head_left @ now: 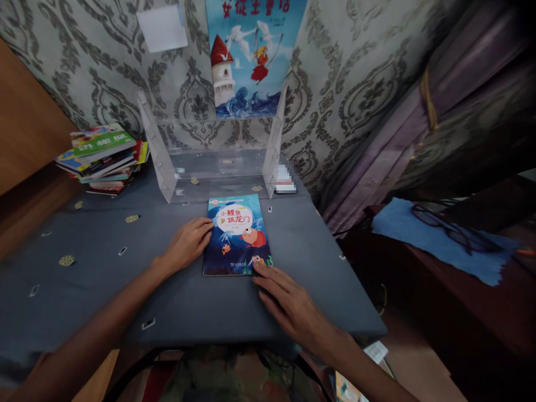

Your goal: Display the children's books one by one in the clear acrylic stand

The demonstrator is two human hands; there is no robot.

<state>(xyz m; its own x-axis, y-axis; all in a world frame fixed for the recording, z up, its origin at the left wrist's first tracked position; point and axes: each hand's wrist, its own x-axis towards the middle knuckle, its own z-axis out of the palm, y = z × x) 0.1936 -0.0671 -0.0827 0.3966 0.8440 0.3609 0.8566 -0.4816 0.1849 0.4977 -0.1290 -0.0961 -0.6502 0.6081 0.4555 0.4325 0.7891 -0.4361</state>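
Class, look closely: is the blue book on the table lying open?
No, the book lies closed, cover up, on the table, the left hand at its left edge and the right hand at its lower corner.

Left grip [188,243], right grip [293,307]: bare, slim fingers; forearms bare; sleeve edge perhaps lower left, blurred.

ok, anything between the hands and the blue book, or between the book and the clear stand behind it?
Nothing visible. The left hand touches the left edge of the blue book; the right hand rests on its lower right corner. Only a narrow strip of grey table lies between book and clear stand.
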